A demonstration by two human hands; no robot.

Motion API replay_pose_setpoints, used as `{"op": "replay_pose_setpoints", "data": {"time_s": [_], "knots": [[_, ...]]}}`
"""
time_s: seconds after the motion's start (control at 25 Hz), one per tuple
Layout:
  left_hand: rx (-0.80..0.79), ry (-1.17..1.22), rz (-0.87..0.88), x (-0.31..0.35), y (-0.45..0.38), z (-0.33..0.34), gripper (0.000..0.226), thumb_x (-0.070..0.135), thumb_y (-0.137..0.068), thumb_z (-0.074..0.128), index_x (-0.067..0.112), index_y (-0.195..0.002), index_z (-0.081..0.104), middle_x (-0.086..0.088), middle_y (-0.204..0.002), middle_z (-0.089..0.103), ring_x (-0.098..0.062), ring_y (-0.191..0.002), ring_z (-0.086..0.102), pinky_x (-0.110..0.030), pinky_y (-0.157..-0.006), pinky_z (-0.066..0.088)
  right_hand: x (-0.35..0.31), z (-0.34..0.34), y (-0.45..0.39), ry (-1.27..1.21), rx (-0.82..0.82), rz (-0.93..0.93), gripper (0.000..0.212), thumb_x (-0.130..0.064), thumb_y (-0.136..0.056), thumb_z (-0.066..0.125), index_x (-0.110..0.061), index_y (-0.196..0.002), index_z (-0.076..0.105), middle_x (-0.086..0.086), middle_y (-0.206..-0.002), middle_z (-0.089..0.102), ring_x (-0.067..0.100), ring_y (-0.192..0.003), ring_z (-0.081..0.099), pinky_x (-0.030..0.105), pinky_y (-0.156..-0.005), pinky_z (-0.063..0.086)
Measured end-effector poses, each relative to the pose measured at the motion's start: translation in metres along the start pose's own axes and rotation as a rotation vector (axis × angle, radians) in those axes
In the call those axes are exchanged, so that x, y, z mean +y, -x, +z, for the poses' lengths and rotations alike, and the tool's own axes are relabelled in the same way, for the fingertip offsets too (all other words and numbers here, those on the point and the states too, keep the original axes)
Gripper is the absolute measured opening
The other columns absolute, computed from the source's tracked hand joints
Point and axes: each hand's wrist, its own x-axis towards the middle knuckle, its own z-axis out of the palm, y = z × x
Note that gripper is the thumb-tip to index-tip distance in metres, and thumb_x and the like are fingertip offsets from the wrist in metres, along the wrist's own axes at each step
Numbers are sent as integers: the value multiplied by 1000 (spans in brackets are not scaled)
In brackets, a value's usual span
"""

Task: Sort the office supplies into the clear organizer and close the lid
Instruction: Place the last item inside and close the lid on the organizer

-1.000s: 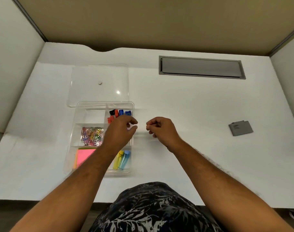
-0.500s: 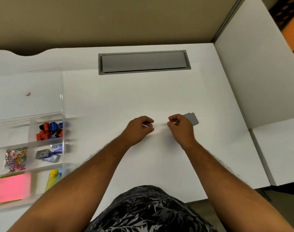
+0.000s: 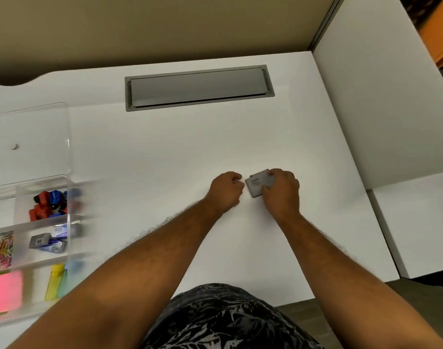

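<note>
Grey staple box now under the right hand, fingers curled over its far and near edges; half a second ago the hand was just short of it. Pickup beginning, by my judgement. Left hand fisted beside it, holding nothing visible. Box flat on tabletop, near-square, turned slightly askew, well apart from clear organizer at left.

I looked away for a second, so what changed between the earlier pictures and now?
Both hands moved right, away from the organizer. The right hand took hold of the grey box; the left hand lies curled beside it. The lid stays off and the sorted supplies stay put.
</note>
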Motion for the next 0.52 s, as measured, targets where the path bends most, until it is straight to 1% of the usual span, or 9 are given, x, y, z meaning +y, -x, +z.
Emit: {"op": "replay_pose_setpoints", "data": {"time_s": [0.08, 0.16, 0.2, 0.28, 0.36, 0.44, 0.52], "knots": [[14, -10, -3, 0, 2, 2, 35, 15, -93, 58, 16, -127, 62, -6, -118, 66, -24, -95, 67, -43, -82, 61, -4, 4, 4, -106, 0, 20, 45, -8, -83, 72, -22, -125, 61, 9, -123, 58, 31, -113, 58, 42, -94, 53], [42, 7, 21, -4, 5, -7, 34, 19, -89, 60, 18, -123, 64, -2, -121, 66, -24, -105, 66, -45, -91, 58, -11, 3, 11, -300, -21, 74, 52, -5, -80, 75, -25, -125, 59, 5, -115, 63, 27, -103, 66, 35, -87, 55], [59, 20, 39, -8, 8, -15, 32, 20, -87, 62, 20, -118, 66, 1, -120, 67, -24, -110, 66, -45, -95, 57, -17, 1, 18, -396, -36, 86, 54, -4, -79, 77, -27, -124, 59, 1, -109, 66, 24, -97, 68, 32, -82, 56], [106, 70, 83, -14, 21, -37, 21, 24, -88, 65, 23, -108, 70, 5, -112, 70, -21, -109, 67, -44, -97, 57, -41, -2, 35, -543, -71, 60, 49, -5, -80, 79, -30, -118, 61, -7, -100, 68, 16, -89, 71, 28, -73, 58], [166, 148, 129, -17, 37, -61, 15, 31, -91, 67, 23, -104, 72, 6, -110, 72, -17, -107, 68, -44, -96, 58, -72, 0, 57, -600, -90, -42, 36, -13, -82, 80, -31, -109, 65, -12, -98, 71, 10, -85, 72, 25, -71, 60], [157, 262, 184, -18, 59, -86, 27, 43, -91, 70, 21, -108, 71, 6, -114, 73, -14, -109, 69, -44, -96, 58, -107, 8, 83, -614, -111, -191, 23, -25, -87, 80, -30, -106, 67, -14, -99, 73, 6, -88, 71, 20, -71, 59], [99, 398, 238, -21, 79, -109, 43, 46, -88, 74, 17, -119, 67, -1, -123, 71, -18, -113, 70, -43, -96, 58, -138, 21, 108, -616, -121, -324, 19, -27, -90, 77, -28, -108, 69, -14, -102, 71, 8, -93, 69, 18, -70, 58]]}}
